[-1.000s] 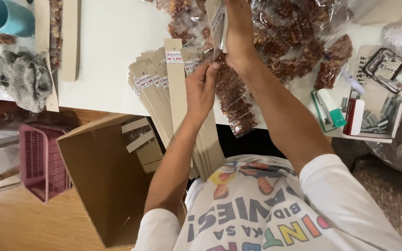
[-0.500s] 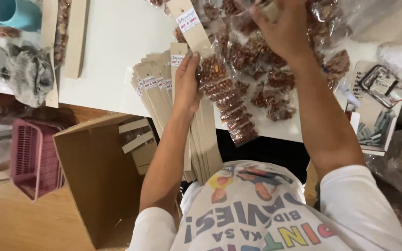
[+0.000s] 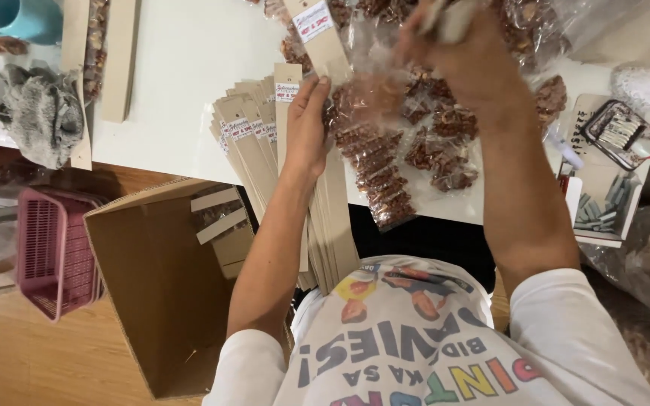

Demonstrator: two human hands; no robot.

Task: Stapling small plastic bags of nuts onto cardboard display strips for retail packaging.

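Nearest, an open brown cardboard box (image 3: pixel 163 301) stands on the wood floor and holds a few flat card strips (image 3: pixel 223 225). Left of it sits a pink plastic mesh basket (image 3: pixel 54 252). On the white table (image 3: pixel 182 83), a fanned stack of long tan card strips (image 3: pixel 253 150) carries small printed labels. The left hand (image 3: pixel 306 128) grips a labelled card strip (image 3: pixel 321 34) bearing a clear, crinkled packet of reddish nuts (image 3: pixel 374 162). The right hand (image 3: pixel 464 56), blurred, closes on a pale object that is hard to make out. Far right, a tray (image 3: pixel 603 195) holds staple blocks.
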